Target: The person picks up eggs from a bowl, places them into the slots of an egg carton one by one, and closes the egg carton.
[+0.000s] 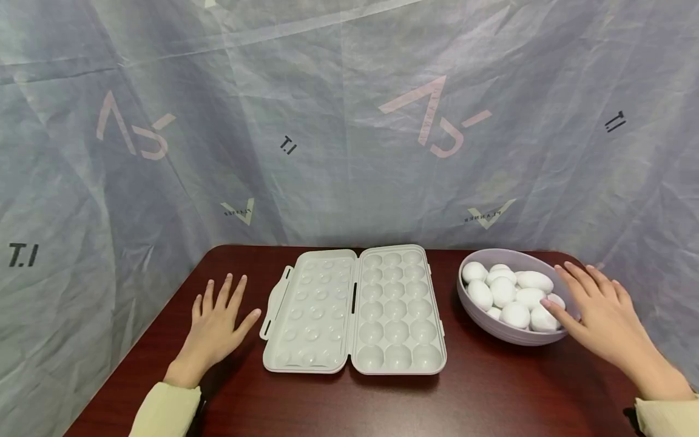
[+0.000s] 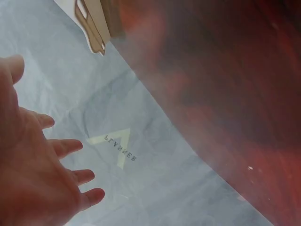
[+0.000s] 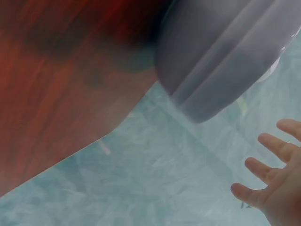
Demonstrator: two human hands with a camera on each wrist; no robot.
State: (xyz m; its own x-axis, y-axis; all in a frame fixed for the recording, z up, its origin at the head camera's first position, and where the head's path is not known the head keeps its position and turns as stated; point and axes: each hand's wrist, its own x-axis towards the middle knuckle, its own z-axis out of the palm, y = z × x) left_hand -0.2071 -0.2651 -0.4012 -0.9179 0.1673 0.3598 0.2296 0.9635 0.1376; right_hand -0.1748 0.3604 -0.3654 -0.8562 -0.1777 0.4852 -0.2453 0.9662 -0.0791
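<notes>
An egg carton (image 1: pixel 352 362) of pale plastic lies unfolded in the middle of the table, its lid (image 1: pixel 314 312) on the left and its tray of round hollows (image 1: pixel 397 309) on the right. No eggs sit in those hollows. To the right stands a greyish-purple bowl (image 1: pixel 491 325) heaped with white eggs (image 1: pixel 502 291). My left hand (image 1: pixel 215 325) hovers left of the carton, fingers spread and holding nothing. Beside the bowl's right rim is my right hand (image 1: pixel 603 315), fingers spread too; in the right wrist view it appears apart from the bowl (image 3: pixel 216 56).
A dark red wooden table (image 1: pixel 404 403) carries everything. Behind it and at both sides hangs a grey cloth (image 1: pixel 338 133) printed with letters and logos. The carton's handle (image 1: pixel 275 301) points toward the left hand.
</notes>
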